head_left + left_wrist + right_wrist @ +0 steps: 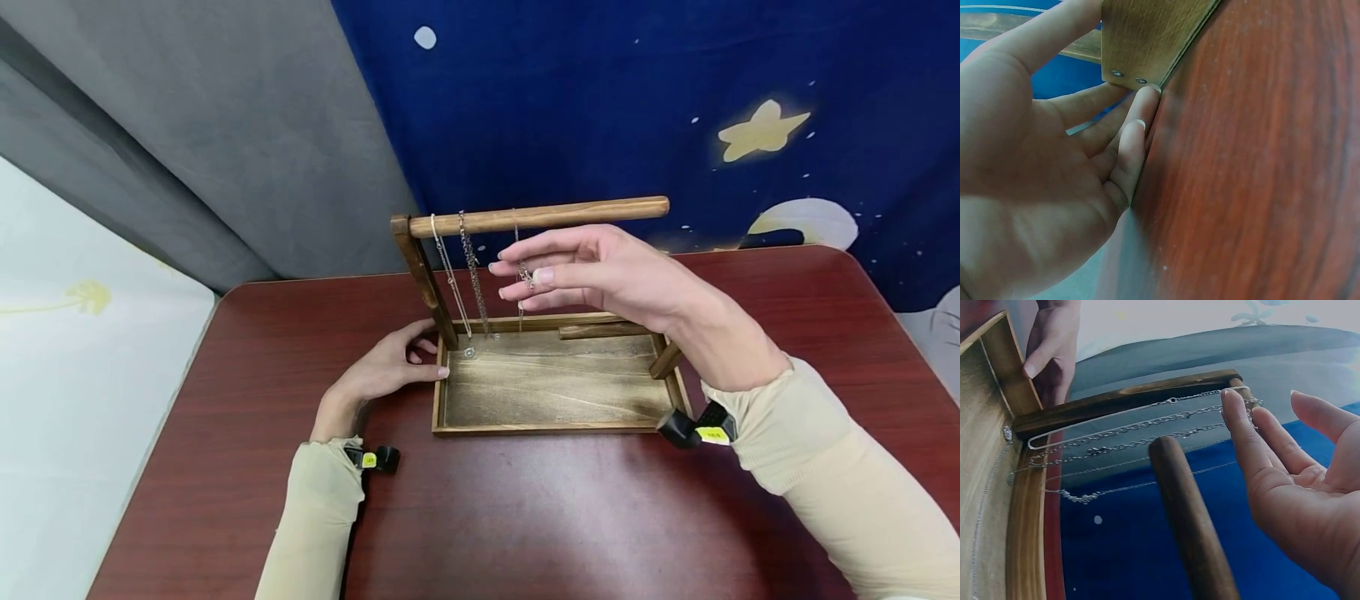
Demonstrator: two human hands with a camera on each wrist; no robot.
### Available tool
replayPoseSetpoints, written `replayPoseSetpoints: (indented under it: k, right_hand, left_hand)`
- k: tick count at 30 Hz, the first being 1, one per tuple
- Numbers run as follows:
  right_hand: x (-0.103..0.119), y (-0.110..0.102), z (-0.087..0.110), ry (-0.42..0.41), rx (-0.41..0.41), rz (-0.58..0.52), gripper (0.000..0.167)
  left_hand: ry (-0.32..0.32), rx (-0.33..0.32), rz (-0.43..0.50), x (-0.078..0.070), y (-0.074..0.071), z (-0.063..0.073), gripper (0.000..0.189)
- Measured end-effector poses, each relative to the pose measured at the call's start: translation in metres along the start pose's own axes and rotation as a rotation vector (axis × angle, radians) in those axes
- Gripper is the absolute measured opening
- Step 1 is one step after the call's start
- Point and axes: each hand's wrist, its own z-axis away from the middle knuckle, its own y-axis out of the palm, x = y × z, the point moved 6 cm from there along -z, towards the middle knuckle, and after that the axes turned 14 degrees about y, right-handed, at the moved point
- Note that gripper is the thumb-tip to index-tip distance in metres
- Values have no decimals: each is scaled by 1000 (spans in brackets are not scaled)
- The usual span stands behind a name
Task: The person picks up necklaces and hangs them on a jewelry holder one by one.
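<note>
A wooden jewelry stand (555,387) has a shallow tray base, a side post and a round top bar (600,212). From the bar's left half hang silver necklaces: one with a round pendant (469,352), a thicker chain (473,267), and a thin one with small charms (523,273). My left hand (393,360) holds the stand's left end, thumb on the tray rim, other fingers behind the post. My right hand (600,271) hovers before the bar, fingers extended around the charm necklace; in the right wrist view its thumb and fingers (1244,434) are apart beside the chains (1179,419).
The stand rests on a dark red table (525,508). A wooden rod (603,331) lies along the tray's back edge, and a short post (665,361) rises at its right end. Behind hang a grey curtain (247,133) and a blue starry cloth (570,100).
</note>
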Motion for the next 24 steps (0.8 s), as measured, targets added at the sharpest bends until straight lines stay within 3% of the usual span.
replayPoseSetpoints:
  k: [24]
  right_hand:
    - [-26, -7, 2, 39, 23, 38, 38]
  left_hand:
    - [9, 6, 14, -2, 0, 0, 79]
